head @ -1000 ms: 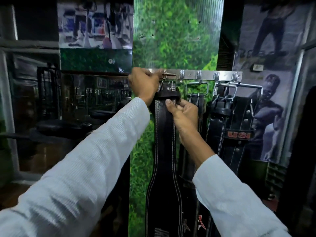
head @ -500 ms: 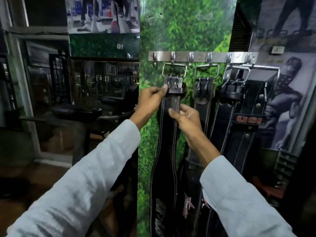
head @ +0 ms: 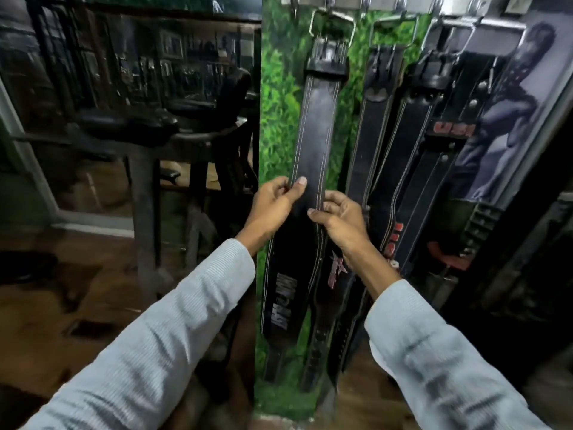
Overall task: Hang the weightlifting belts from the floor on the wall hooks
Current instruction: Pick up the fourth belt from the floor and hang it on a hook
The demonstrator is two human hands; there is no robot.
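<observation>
Lower on belt [head: 316, 125], both hands

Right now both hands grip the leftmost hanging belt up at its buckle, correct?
Not at the buckle. The head view shows the left hand and right hand gripping the leftmost belt partway down its strap, well below the buckle.

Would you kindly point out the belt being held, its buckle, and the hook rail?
Held belt [head: 314, 128], head view, on its upper strap.
Buckle [head: 332, 21], head view, on its metal frame.
Hook rail [head: 384, 0], head view, on its plate.
</observation>
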